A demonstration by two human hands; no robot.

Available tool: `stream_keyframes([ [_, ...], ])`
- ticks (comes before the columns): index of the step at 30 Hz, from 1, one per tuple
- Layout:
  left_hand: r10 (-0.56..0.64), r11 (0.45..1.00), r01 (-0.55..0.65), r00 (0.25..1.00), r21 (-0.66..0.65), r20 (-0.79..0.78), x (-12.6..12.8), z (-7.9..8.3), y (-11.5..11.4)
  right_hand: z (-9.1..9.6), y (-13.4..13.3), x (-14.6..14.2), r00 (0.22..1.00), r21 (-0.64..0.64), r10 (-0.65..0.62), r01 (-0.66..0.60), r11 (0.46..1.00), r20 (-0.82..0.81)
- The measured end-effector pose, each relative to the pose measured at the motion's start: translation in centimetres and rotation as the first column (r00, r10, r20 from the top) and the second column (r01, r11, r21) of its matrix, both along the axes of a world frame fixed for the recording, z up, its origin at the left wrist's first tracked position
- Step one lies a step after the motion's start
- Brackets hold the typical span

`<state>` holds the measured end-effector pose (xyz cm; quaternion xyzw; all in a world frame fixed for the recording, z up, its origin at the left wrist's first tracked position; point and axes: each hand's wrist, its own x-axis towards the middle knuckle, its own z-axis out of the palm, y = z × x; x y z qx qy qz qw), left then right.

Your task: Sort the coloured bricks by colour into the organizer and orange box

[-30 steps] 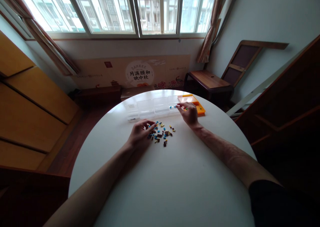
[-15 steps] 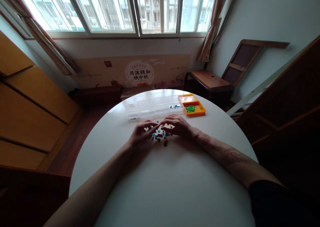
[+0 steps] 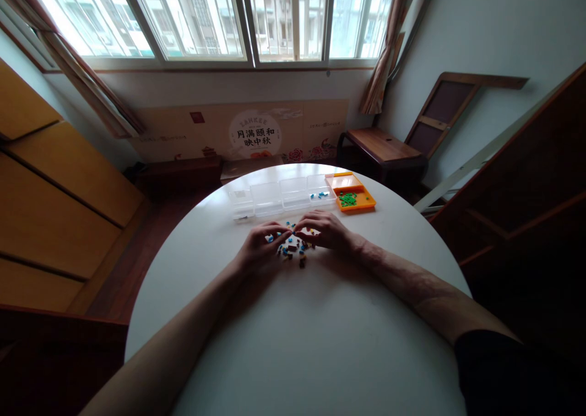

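A pile of small coloured pieces point(image 3: 293, 250) in blue, brown and yellow lies on the round white table point(image 3: 311, 343). Both hands meet over it. My left hand point(image 3: 260, 245) rests at the pile's left side, its fingers stretched loosely over the pieces. My right hand point(image 3: 326, 232) comes in from the right, fingers curled down and pinched among the pieces; what they grip is too small to make out. Behind the pile stands a clear compartment box point(image 3: 274, 197), with a few blue pieces point(image 3: 319, 194) in its right cell. Beside it, an orange tray point(image 3: 364, 205) holds green pieces point(image 3: 348, 199).
A wooden stool point(image 3: 382, 147) and a folded frame stand beyond the table at the right. A printed cardboard panel point(image 3: 251, 132) leans under the window. Wooden cabinets flank both sides. The table's rim falls away close behind the box.
My right hand has come back from the orange tray to the pile, leaving the green pieces in the tray uncovered. My left hand has stayed at the pile.
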<state>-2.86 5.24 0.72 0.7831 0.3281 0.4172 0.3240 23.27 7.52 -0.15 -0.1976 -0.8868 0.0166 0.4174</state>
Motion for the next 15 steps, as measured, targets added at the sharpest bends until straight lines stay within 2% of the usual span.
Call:
stream_keyframes([
  [2, 0.054, 0.999, -0.054, 0.999, 0.005, 0.002, 0.0, 0.2, -0.1, -0.1, 0.3, 0.2, 0.998, -0.024, -0.06, 0.059, 0.998, -0.033],
  [5, 0.171, 0.985, -0.171, 0.985, 0.028, -0.011, -0.2, 0.4, 0.0, -0.2, 1.1, 0.9, 0.957, -0.113, -0.257, 0.244, 0.963, -0.132],
  [8, 0.246, 0.965, -0.238, 0.967, 0.111, -0.066, -0.6, 0.3, 0.2, -0.4, 2.3, 2.0, 0.838, -0.239, -0.491, 0.439, 0.866, -0.238],
  [10, 0.266, 0.956, -0.248, 0.958, 0.156, -0.103, -0.8, 0.2, 0.4, -0.7, 3.2, 2.8, 0.76, -0.301, -0.6, 0.528, 0.794, -0.252],
  [13, 0.287, 0.948, -0.259, 0.946, 0.183, -0.147, -1.2, 0.2, 0.6, -1.3, 4.0, 3.6, 0.703, -0.347, -0.673, 0.587, 0.731, -0.228],
  [15, 0.301, 0.944, -0.268, 0.939, 0.194, -0.169, -1.4, 0.1, 0.7, -1.6, 4.1, 3.7, 0.708, -0.356, -0.673, 0.586, 0.728, -0.212],
])
